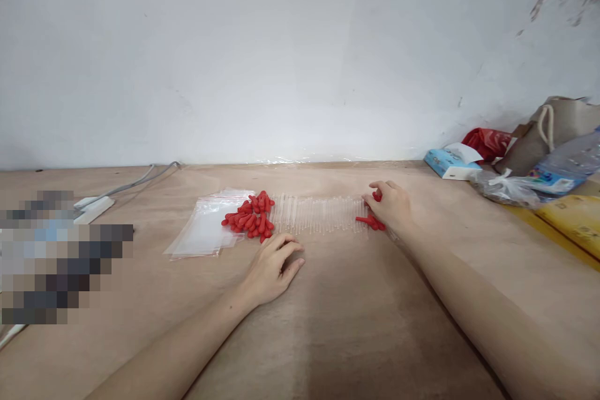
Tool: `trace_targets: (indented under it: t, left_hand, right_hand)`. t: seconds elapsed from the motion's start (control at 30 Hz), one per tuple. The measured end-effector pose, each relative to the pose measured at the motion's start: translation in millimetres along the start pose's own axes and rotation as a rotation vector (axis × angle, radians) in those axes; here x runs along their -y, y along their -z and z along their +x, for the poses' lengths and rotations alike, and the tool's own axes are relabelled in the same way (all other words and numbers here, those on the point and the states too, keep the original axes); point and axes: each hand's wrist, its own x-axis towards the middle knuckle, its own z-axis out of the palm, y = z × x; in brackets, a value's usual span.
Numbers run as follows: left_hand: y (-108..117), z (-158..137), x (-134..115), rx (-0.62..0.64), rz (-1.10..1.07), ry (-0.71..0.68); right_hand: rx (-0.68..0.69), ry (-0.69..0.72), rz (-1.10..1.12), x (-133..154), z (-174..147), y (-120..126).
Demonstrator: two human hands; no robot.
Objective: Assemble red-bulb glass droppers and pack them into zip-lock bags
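Note:
My left hand (276, 269) rests on the table, its fingers curled and apart, with nothing visible in them. It lies just in front of a pile of red rubber dropper bulbs (250, 219). To the right of the pile, clear thin dropper tubes (319, 215) lie side by side in a row. At the row's right end, the bent fingers of my right hand (390, 203) close around a red rubber bulb (377, 195); the fingertips are partly hidden. A few more red bulbs (370, 222) lie just below that hand, near the tube ends.
Clear zip bags (201, 228) lie stacked left of the bulbs. A grey cable (131, 182) and a blurred patch are farther left. On the right sit a blue tissue pack (450, 162), a tied plastic bag (506, 187), a brown bag (534, 137) and a yellow package (572, 219). A white wall (300, 62) stands behind.

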Motion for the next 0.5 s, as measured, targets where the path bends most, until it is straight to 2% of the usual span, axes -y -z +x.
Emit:
trace_targets:
  t: [0.07, 0.23, 0.3, 0.4, 0.5]
  left_hand:
    - [0.2, 0.3, 0.1, -0.002, 0.003, -0.002]
    - [0.3, 0.7, -0.7, -0.011, 0.012, -0.012]
    - [-0.1, 0.3, -1.8, -0.005, 0.015, -0.012]
    - [-0.3, 0.6, -2.2, -0.04, 0.067, 0.013]
    - [2.2, 7.1, 2.3, -0.141, 0.225, 0.084]
  right_hand:
    - [-0.027, 0.037, -0.008, -0.1, -3.3, 1.8]
    - [0.171, 0.279, 0.128, -0.5, -19.5, 14.1]
    - [0.204, 0.367, 0.128, -1.6, -27.5, 17.6]
    - [0.216, 0.397, 0.066, -3.3, -35.8, 19.9]
    - [0.224, 0.36, 0.027, -3.8, -37.7, 18.9]
